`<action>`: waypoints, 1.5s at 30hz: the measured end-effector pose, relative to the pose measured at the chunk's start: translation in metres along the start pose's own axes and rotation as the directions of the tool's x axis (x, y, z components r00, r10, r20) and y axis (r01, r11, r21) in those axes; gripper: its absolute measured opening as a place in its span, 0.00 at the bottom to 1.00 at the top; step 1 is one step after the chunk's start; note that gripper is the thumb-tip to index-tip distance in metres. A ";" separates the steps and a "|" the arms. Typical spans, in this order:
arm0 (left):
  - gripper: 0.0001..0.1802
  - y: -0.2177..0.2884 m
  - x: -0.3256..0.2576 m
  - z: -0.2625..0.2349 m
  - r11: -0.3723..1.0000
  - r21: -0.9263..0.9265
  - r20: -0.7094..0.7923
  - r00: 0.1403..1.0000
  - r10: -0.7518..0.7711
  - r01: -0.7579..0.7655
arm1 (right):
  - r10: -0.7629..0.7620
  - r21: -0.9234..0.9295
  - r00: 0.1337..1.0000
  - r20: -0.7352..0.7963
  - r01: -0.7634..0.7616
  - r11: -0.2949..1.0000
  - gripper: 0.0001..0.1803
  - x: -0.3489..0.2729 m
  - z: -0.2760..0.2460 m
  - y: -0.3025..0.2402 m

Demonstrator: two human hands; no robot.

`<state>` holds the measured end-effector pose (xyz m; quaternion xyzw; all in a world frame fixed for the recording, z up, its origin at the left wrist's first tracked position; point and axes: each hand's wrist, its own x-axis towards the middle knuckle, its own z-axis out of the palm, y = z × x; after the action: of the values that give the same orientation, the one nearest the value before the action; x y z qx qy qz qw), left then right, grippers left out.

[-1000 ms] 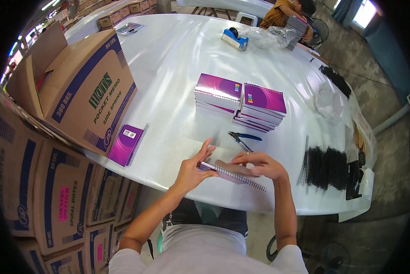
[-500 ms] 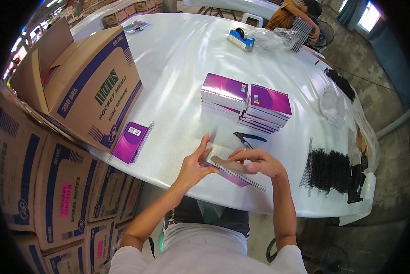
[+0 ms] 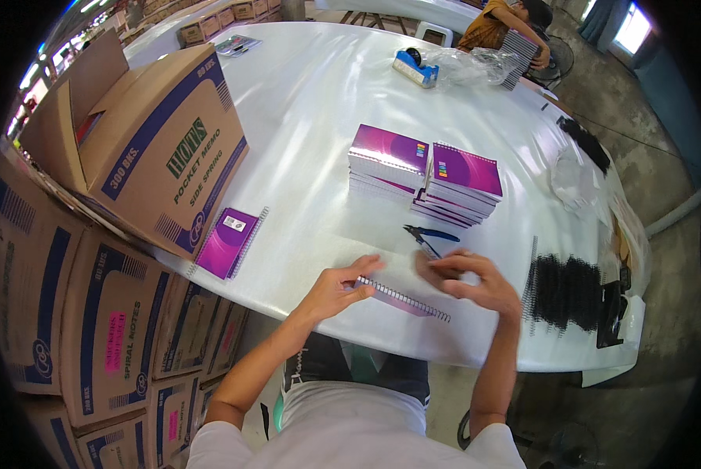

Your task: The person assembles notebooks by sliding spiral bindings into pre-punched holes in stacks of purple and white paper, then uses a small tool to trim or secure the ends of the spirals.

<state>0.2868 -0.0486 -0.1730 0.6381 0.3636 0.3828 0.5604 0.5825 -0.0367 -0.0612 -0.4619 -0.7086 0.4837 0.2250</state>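
Near the table's front edge, a small spiral notebook [image 3: 404, 303] rests with its metal coil along the upper side, the coil's end sticking out past the right corner. My left hand [image 3: 336, 291] pinches the notebook's left end between thumb and fingers. To the right, my right hand [image 3: 479, 280] is closed around a flat, curved brown piece [image 3: 430, 271], smeared by motion and apart from the notebook. Cutting pliers [image 3: 430, 236] with blue-black handles lie just beyond my right hand. Two stacks of purple spiral notebooks [image 3: 388, 148] stand farther back.
An open cardboard box [image 3: 171, 148] stands at the left, with a few purple notebooks [image 3: 229, 242] beside it. Black coils [image 3: 565, 293] lie in a heap at right. A blue tape dispenser [image 3: 415, 69] sits farther back; another person [image 3: 491, 27] holds notebooks at the far edge.
My right hand has moved right, taking the brown piece away from the notebook's coil. My left hand keeps hold of the notebook's end.
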 end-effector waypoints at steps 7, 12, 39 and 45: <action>0.20 0.047 0.000 -0.012 0.952 -0.306 -0.265 0.957 -0.117 0.032 | -0.230 -0.749 0.846 -0.481 -0.260 0.609 0.19 -0.027 -0.010 0.039; 0.27 0.018 -0.005 -0.007 0.929 0.354 -0.296 0.929 0.223 -0.110 | -0.320 -0.720 0.840 -0.438 -0.115 0.684 0.24 0.048 0.059 0.084; 0.37 0.025 -0.014 0.001 0.582 0.813 -0.280 0.885 0.373 0.012 | -0.568 -0.690 0.806 -0.164 0.318 0.651 0.17 0.029 0.132 -0.008; 0.44 0.031 -0.018 0.002 0.564 0.826 -0.300 0.860 0.413 0.017 | 0.139 0.279 0.968 0.209 -0.195 0.940 0.15 0.041 0.111 -0.025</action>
<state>0.2815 -0.0688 -0.1441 0.7483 0.5417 0.3785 0.0578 0.4672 -0.0568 -0.0915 -0.4343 -0.6038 0.6430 0.1827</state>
